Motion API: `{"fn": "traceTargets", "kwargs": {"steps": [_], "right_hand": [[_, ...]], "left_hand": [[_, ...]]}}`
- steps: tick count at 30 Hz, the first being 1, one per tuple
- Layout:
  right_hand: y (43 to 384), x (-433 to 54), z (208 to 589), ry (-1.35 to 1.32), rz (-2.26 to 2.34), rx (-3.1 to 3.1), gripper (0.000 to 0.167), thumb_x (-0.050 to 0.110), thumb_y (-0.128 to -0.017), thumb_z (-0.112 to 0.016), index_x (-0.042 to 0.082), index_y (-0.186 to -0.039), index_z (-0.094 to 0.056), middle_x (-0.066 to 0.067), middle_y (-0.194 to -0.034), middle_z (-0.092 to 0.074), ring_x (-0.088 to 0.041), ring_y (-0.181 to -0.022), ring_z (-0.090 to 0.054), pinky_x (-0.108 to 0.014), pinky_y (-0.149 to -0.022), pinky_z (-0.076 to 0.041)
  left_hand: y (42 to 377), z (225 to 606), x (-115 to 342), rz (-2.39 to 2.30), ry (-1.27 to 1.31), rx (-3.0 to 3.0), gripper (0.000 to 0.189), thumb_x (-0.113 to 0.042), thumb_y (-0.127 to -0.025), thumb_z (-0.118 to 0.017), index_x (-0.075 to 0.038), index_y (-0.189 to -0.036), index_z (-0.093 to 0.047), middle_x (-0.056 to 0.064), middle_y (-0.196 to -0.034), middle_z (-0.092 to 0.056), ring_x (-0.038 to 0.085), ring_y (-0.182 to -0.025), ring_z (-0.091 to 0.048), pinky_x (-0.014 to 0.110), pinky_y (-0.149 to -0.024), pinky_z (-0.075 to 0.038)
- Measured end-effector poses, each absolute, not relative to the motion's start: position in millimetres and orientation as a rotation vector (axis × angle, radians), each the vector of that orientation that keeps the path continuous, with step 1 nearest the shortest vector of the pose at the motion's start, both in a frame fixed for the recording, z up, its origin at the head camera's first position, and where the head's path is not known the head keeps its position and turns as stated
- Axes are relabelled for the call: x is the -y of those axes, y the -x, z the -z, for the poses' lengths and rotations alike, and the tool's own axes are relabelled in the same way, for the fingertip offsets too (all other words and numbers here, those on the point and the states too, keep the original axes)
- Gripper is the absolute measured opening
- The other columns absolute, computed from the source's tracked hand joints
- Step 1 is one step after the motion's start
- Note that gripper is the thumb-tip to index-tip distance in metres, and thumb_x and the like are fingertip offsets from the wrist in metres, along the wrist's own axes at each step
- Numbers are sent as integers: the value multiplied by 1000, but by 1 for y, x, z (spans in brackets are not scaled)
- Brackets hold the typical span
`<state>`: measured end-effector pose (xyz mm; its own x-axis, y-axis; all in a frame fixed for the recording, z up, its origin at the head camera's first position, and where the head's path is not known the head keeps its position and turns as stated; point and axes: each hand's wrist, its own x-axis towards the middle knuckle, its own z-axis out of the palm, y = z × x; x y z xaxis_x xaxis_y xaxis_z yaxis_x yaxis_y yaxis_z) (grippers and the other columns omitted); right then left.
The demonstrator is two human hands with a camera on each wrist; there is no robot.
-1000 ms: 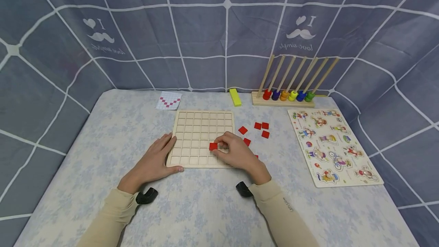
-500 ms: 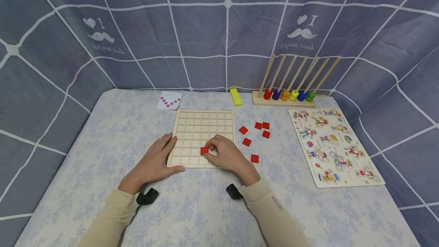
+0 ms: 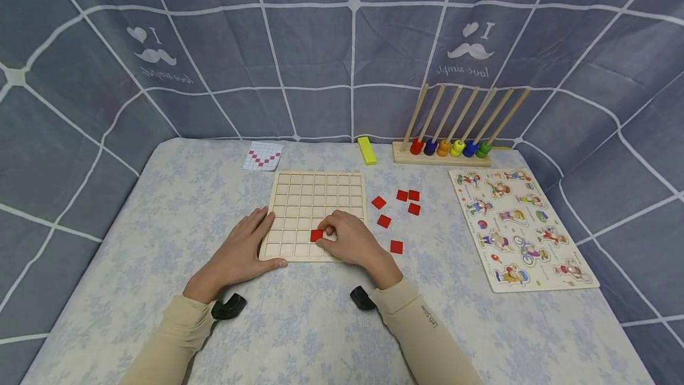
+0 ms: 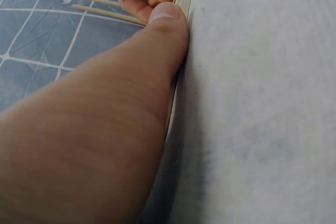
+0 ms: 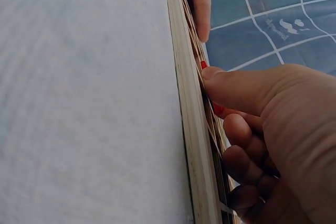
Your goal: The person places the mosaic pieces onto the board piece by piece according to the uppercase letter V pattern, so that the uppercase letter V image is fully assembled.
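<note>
A pale wooden board with a grid of square recesses [image 3: 299,197] lies in the middle of the table. My right hand [image 3: 350,241] pinches a small red square tile [image 3: 316,235] between thumb and fingers, low over the grid's second row from the front. In the right wrist view, the red tile [image 5: 203,64] shows at the thumb tip, right at the board's surface. My left hand [image 3: 240,246] rests with fairly straight fingers along the board's left edge, its thumb at the near left corner. Several loose red tiles [image 3: 383,221] lie to the right of the board.
A paper card with a pink V pattern [image 3: 262,155] lies behind the board, left of a yellow block [image 3: 366,151]. At the back right stands a wooden peg rack with coloured beads [image 3: 442,159]. A picture puzzle board [image 3: 521,230] lies at the right.
My right hand has moved left and slightly nearer with the red tile, then almost stopped over the grid. A loose tile it covered now shows at the right. My left hand has stayed put.
</note>
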<state>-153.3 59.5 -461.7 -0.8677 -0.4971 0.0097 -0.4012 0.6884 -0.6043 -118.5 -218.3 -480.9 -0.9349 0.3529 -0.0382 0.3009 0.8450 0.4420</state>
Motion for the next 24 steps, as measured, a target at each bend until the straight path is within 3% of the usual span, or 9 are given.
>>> {"fn": "traceTargets", "kwargs": {"steps": [24], "right_hand": [[152,-62,463,714,927,-2750,23,30,-91,-77,15,-108,-75,8,-88,-57,-10,-82,-51,-25,-76,-45]], "left_hand": [[118,482,217,-671,-513,-2900,113,-66,-83,-73,-6,-163,-22,17,-171,-15,40,-158,-13,60,-127,-16]]}}
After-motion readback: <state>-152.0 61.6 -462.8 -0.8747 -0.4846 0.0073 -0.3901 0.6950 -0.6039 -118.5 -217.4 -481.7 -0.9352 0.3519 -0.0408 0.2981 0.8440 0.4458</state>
